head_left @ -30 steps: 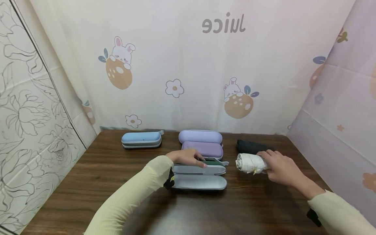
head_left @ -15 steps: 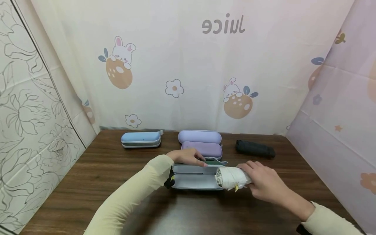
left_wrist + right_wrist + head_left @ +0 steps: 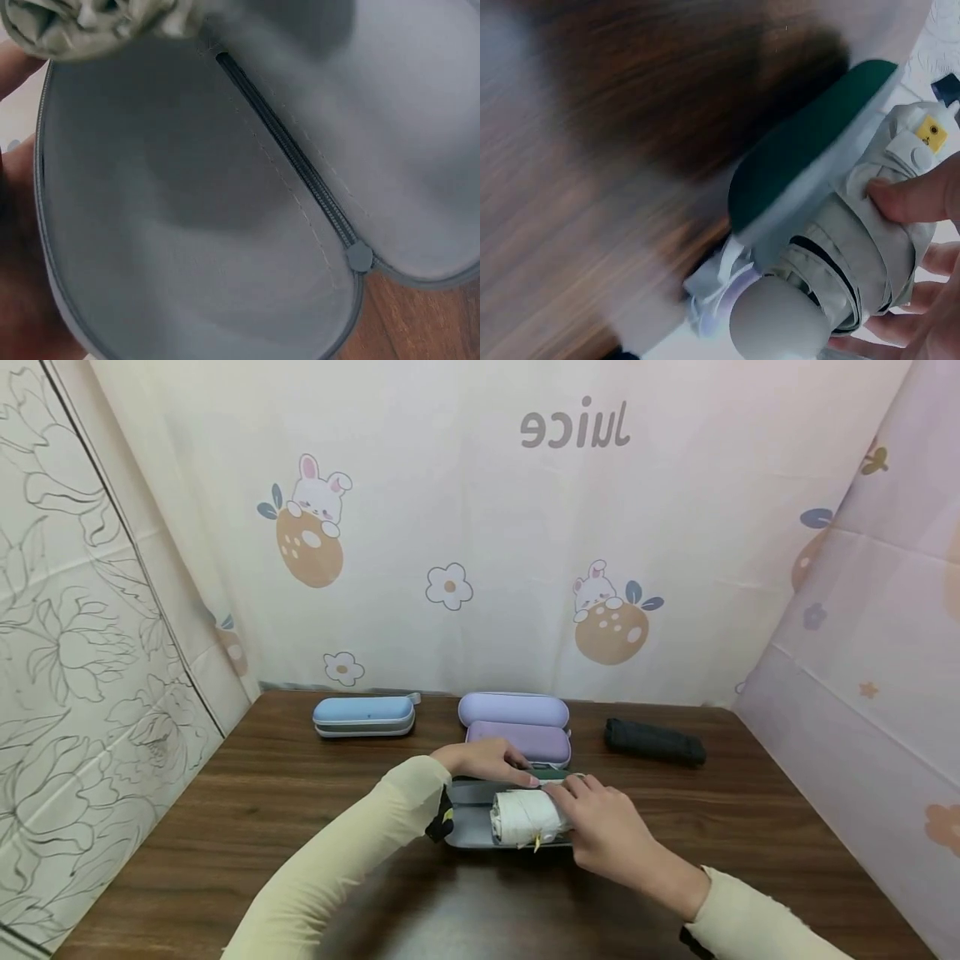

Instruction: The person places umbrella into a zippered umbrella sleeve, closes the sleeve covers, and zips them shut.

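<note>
An open case, grey inside (image 3: 469, 827) and dark green outside (image 3: 814, 142), lies in front of me on the table. My left hand (image 3: 487, 762) grips its raised far half, and in the left wrist view that hand (image 3: 30, 255) shows behind the zipped edge. A folded white umbrella (image 3: 523, 817) is over the case's near half, gripped by my right hand (image 3: 611, 827). The right wrist view has the thumb (image 3: 907, 199) across the umbrella's wrapped cloth, beside a snapped strap with a yellow tag (image 3: 931, 133). A pale round handle end (image 3: 780, 319) sticks out past the fingers.
Behind the open case sit a purple case (image 3: 521, 741) and a lilac one (image 3: 513, 708). A blue case (image 3: 363, 710) stands at the back left, and a rolled black bundle (image 3: 655, 742) lies at the back right. Printed curtains surround the wooden table (image 3: 300, 802).
My right hand has carried the white umbrella leftward from beside the black bundle to over the open case. My left hand has stayed on the case.
</note>
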`<state>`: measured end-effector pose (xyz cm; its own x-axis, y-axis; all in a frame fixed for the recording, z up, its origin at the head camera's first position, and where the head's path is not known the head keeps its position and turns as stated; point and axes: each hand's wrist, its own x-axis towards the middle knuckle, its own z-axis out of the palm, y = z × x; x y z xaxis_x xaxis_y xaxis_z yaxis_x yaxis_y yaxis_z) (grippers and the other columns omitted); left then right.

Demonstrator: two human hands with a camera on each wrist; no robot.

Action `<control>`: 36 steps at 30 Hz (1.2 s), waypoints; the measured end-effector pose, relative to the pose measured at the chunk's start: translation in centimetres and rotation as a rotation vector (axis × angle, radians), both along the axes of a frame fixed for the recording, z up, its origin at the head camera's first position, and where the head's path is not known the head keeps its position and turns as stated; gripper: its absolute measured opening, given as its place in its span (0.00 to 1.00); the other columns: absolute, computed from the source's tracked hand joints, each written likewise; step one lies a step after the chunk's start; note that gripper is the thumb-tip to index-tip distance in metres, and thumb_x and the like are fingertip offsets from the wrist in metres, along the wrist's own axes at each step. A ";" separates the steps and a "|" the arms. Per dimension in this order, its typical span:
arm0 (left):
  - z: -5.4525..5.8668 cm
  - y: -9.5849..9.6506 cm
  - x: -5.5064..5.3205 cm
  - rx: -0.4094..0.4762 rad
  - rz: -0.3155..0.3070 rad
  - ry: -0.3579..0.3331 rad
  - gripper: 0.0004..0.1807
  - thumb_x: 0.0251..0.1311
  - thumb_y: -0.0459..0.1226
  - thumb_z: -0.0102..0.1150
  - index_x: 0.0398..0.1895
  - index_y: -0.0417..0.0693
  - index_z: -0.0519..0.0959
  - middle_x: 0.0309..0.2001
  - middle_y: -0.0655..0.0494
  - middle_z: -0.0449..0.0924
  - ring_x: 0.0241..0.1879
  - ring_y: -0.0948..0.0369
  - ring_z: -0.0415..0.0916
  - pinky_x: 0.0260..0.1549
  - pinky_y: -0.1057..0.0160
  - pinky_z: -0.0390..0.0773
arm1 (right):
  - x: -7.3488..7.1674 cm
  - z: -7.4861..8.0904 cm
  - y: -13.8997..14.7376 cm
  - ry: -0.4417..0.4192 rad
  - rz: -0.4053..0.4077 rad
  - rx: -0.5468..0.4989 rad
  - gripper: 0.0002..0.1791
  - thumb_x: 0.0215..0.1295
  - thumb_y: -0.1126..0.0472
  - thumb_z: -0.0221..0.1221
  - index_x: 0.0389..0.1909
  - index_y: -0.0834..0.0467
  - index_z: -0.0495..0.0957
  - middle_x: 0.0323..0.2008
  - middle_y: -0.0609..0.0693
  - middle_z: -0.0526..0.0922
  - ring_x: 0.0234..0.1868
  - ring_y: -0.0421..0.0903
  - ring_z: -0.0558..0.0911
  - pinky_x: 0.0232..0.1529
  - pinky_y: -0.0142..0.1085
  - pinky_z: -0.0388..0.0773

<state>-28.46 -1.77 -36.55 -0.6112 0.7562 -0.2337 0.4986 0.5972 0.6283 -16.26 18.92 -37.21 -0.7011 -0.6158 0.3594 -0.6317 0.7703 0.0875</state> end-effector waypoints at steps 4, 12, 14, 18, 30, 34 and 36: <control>0.3 0.1 0.1 0.011 0.002 -0.011 0.29 0.62 0.53 0.55 0.60 0.47 0.76 0.54 0.57 0.78 0.52 0.65 0.72 0.47 0.66 0.72 | -0.1 -0.9 -1.1 0.061 -0.007 0.004 0.30 0.41 0.70 0.62 0.52 0.58 0.76 0.39 0.53 0.78 0.40 0.52 0.78 0.24 0.43 0.77; 0.5 0.3 0.1 0.021 0.011 -0.001 0.29 0.61 0.54 0.55 0.58 0.46 0.78 0.53 0.59 0.79 0.52 0.67 0.72 0.49 0.67 0.71 | -0.3 -2.0 -2.6 0.171 -0.002 0.059 0.26 0.37 0.73 0.62 0.44 0.60 0.74 0.36 0.55 0.76 0.35 0.53 0.77 0.32 0.44 0.78; 0.5 0.3 0.2 0.027 0.016 -0.006 0.29 0.61 0.54 0.56 0.58 0.46 0.78 0.53 0.59 0.79 0.52 0.67 0.72 0.49 0.66 0.71 | -0.4 -2.3 -2.9 0.174 0.002 0.070 0.25 0.36 0.73 0.62 0.43 0.60 0.74 0.36 0.55 0.77 0.35 0.53 0.76 0.32 0.44 0.77; 0.6 0.5 0.3 0.038 0.022 -0.015 0.28 0.62 0.54 0.55 0.58 0.46 0.78 0.54 0.59 0.78 0.53 0.66 0.71 0.50 0.66 0.70 | -0.7 -2.9 -3.5 0.172 0.003 0.079 0.25 0.37 0.72 0.61 0.43 0.60 0.75 0.36 0.54 0.77 0.35 0.52 0.76 0.30 0.42 0.76; 0.5 0.2 0.4 0.145 0.045 -0.080 0.19 0.64 0.44 0.57 0.54 0.43 0.80 0.47 0.59 0.81 0.46 0.67 0.73 0.47 0.67 0.71 | -0.9 -3.8 -3.3 -0.021 0.004 0.024 0.21 0.47 0.65 0.68 0.44 0.58 0.76 0.36 0.53 0.78 0.35 0.52 0.80 0.23 0.45 0.76; 0.5 0.0 0.3 0.135 0.014 -0.075 0.23 0.59 0.44 0.63 0.55 0.42 0.79 0.47 0.57 0.81 0.47 0.67 0.74 0.46 0.68 0.72 | -1.2 -3.4 -2.8 -0.077 0.037 0.024 0.26 0.49 0.60 0.71 0.50 0.59 0.75 0.42 0.54 0.80 0.40 0.52 0.80 0.31 0.45 0.78; 0.6 -0.2 0.3 0.119 -0.007 -0.067 0.25 0.57 0.45 0.65 0.57 0.43 0.78 0.50 0.56 0.80 0.49 0.66 0.74 0.47 0.68 0.71 | -1.2 -2.9 -2.3 -0.135 0.059 0.039 0.27 0.53 0.58 0.70 0.53 0.60 0.74 0.45 0.54 0.80 0.43 0.52 0.80 0.36 0.45 0.78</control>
<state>-28.14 -1.98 -36.00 -0.5918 0.7853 -0.1817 0.4574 0.5127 0.7266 -17.48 16.66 -40.11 -0.7035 -0.6693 0.2389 -0.6840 0.7290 0.0282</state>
